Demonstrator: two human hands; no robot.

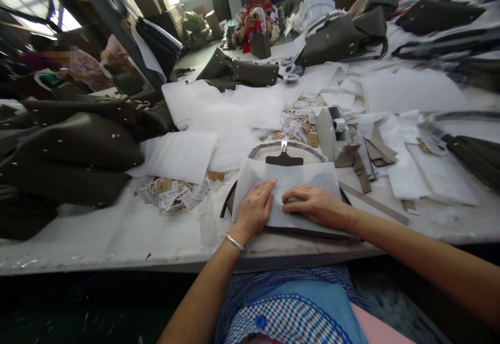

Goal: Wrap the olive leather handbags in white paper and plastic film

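Note:
In front of me a dark olive handbag [345,195] lies on the table, largely covered by a white foam sheet [312,173]. Above the sheet's top edge show the bag's wrapped handle [255,151] and a dark strap tab [284,161] with a metal clasp. My left hand [255,203] rests flat on the sheet, fingers stretched out. On the sheet's middle, my right hand [312,206] has bent fingers drawn together around a tiny shiny spot; what they grip is too small to make out.
A grey tape dispenser [330,133] stands beyond the bag. Loose tags [172,194] lie left of it, near stacked white foam sheets [222,120]. Olive handbags [78,151] are piled at left. Across the table a person [255,21] holds a bag.

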